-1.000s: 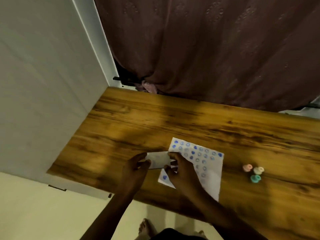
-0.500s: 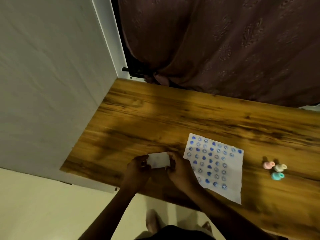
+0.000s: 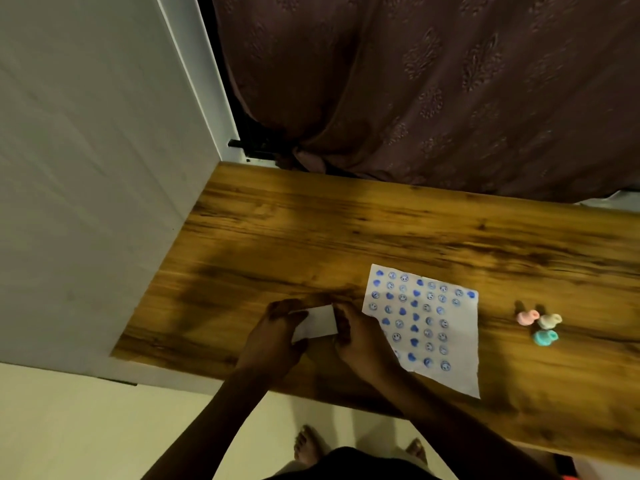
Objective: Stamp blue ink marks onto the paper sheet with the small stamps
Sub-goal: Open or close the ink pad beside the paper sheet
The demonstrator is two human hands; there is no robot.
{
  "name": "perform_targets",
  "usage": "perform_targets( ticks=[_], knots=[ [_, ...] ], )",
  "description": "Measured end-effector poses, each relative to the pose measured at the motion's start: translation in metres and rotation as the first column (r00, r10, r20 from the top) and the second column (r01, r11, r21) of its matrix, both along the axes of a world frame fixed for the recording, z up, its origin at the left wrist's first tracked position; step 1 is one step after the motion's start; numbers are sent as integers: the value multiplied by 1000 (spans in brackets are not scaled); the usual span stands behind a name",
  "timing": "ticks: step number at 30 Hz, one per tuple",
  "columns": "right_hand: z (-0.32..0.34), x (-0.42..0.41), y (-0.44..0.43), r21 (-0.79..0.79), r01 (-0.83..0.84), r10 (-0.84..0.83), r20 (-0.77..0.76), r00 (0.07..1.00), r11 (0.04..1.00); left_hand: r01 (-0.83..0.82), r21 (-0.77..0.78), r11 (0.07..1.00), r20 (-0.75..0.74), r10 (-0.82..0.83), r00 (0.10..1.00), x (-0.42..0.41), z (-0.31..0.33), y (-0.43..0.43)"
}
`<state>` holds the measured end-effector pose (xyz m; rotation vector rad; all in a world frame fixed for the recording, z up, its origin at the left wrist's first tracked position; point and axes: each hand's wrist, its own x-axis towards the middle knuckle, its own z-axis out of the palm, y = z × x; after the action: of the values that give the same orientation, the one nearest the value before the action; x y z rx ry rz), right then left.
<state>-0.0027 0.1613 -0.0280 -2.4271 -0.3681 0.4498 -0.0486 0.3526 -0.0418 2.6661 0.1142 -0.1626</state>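
Note:
A white paper sheet [image 3: 436, 327] covered with rows of blue smiley and heart marks lies on the wooden table [image 3: 311, 230]. Three small stamps sit to its right: pink [image 3: 527, 317], cream [image 3: 550, 321] and teal [image 3: 544, 338]. A small white folded paper piece [image 3: 318, 324] is held just left of the sheet, between my left hand [image 3: 277, 336] and my right hand [image 3: 360, 337], each pinching one end. My right wrist covers the sheet's lower left corner.
A white wall [image 3: 86, 168] borders the table on the left. A dark patterned curtain [image 3: 433, 91] hangs behind the far edge. The table's near edge is just below my hands, with my bare feet [image 3: 308, 448] on the floor beneath.
The small white piece, first overlapping the sheet's left edge, now sits clear of it to the left, still held by both hands. The camera view shifted, so everything appears further right.

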Motion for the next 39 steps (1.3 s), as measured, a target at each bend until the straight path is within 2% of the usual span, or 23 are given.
perform_targets(
  ticks=[8, 18, 25, 30, 33, 36, 39],
  knots=[
    [-4, -1, 2, -93, -11, 17, 68, 998, 996, 97, 86, 992, -36, -94, 995, 7, 1, 5],
    [-8, 0, 4, -195, 5, 12, 82, 997, 981, 174, 4, 985, -112, -172, 979, 28, 19, 19],
    [-7, 0, 4, -278, 50, -23, 98, 995, 959, 247, -36, 968, -99, -249, 963, 48, 33, 29],
    [-3, 1, 4, -215, 91, -94, 0, 996, 972, 221, -75, 972, -96, -228, 969, 60, 33, 33],
    [-6, 1, 4, -210, 77, -79, -3, 997, 975, 187, -52, 981, -121, -192, 974, 68, 29, 36],
    [-3, 4, 2, -189, 33, -43, -48, 998, 981, 165, -96, 982, -132, -177, 975, 75, 27, 37],
    [-7, 5, 1, -60, 0, -5, -99, 995, 998, 166, -110, 980, -124, -179, 976, 79, 30, 38]
  ],
)
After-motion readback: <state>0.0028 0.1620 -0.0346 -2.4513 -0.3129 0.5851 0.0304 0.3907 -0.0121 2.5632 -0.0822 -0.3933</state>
